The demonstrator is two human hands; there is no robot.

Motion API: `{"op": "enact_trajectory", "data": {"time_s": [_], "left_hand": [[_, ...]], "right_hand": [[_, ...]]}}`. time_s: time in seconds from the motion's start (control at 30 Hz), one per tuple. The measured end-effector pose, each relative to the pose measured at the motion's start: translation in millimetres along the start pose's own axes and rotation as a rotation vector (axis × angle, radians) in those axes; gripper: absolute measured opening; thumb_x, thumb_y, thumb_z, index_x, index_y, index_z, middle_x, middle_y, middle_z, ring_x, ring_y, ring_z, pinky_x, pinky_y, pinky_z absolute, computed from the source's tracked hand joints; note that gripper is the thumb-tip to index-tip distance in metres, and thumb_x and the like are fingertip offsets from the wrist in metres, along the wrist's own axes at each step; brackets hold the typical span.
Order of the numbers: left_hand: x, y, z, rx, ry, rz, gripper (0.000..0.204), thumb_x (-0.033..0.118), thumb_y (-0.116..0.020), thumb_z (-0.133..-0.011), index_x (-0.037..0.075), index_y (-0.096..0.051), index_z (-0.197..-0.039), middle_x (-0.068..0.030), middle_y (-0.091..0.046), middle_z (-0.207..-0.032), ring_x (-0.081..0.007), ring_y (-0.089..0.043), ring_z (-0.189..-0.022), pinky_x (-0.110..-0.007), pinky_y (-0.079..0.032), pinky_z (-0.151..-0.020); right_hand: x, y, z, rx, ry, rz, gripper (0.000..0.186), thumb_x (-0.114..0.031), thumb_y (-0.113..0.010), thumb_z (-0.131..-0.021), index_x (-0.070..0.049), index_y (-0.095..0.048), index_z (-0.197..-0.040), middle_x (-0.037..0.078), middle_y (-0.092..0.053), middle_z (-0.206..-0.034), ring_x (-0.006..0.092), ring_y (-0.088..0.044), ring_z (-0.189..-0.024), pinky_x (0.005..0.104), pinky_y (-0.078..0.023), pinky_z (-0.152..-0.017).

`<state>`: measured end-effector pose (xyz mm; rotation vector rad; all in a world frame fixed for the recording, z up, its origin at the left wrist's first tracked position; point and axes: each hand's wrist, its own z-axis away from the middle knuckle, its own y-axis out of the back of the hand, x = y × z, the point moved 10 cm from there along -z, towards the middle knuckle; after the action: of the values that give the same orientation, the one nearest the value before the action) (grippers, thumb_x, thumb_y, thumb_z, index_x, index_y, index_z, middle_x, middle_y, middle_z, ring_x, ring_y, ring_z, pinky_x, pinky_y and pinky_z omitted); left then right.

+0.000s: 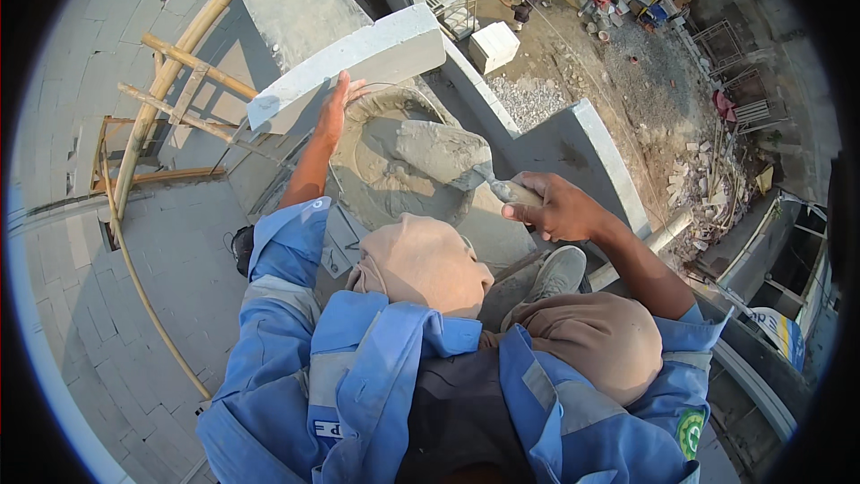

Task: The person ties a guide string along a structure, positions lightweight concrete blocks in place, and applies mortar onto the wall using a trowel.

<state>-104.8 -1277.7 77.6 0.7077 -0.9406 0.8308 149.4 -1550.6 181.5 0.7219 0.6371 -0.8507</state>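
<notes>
My left hand (335,109) has its fingers stretched out and touches the near side of a pale grey building block (354,61). My right hand (560,208) is wrapped round the wooden handle of a trowel (445,152). Wet grey mortar coats the blade, which reaches left over a round bucket (387,106). More mortar (394,181) lies inside the bucket, and its wall is smeared with it. The bucket stands just in front of my knees, between my two hands. Part of its far rim lies close to the block.
Bamboo poles (184,54) form a frame on the left, against a block wall (134,305). Right of the bucket runs a wall edge (609,157), with a drop to the ground beyond. Gravel (528,103), a white block stack (494,46) and rubble lie far below.
</notes>
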Motion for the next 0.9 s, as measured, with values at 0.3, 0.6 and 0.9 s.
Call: {"op": "enact_trajectory", "data": {"time_s": [0.3, 0.6, 0.9], "left_hand": [[-37.8, 32.6, -20.0, 0.028, 0.031, 0.242, 0.087, 0.065, -0.045, -0.095, -0.01, -0.044, -0.139, -0.0231, -0.053, -0.138, -0.0252, -0.052, -0.127, -0.037, -0.04, -0.108], [-17.6, 50.5, -16.0, 0.141, -0.157, -0.021, 0.072, 0.052, -0.045, -0.101, -0.009, -0.044, -0.14, -0.0217, -0.052, -0.138, -0.0264, -0.049, -0.129, -0.038, -0.037, -0.11], [135.7, 17.0, 75.2, 0.312, -0.442, -0.612, 0.06, 0.043, -0.042, -0.104, -0.002, -0.043, -0.144, -0.0195, -0.045, -0.146, -0.0285, -0.045, -0.134, -0.04, -0.033, -0.113]], "right_hand": [[88.5, -49.2, 3.1, -0.001, 0.037, -0.649, 0.046, -0.04, -0.077, -0.085, -0.003, -0.061, -0.109, 0.0, -0.055, -0.07, 0.0089, -0.05, -0.052, 0.0267, -0.041, -0.05], [244.3, -35.3, 55.5, 0.281, -0.054, -0.822, 0.038, -0.038, -0.078, -0.085, -0.006, -0.063, -0.096, -0.002, -0.056, -0.07, 0.0088, -0.054, -0.056, 0.0254, -0.042, -0.052], [373.2, 27.5, 58.3, 0.68, -0.269, -0.745, 0.041, -0.04, -0.075, -0.084, -0.004, -0.063, -0.099, 0.003, -0.059, -0.073, 0.0138, -0.057, -0.061, 0.0296, -0.047, -0.056]]}}
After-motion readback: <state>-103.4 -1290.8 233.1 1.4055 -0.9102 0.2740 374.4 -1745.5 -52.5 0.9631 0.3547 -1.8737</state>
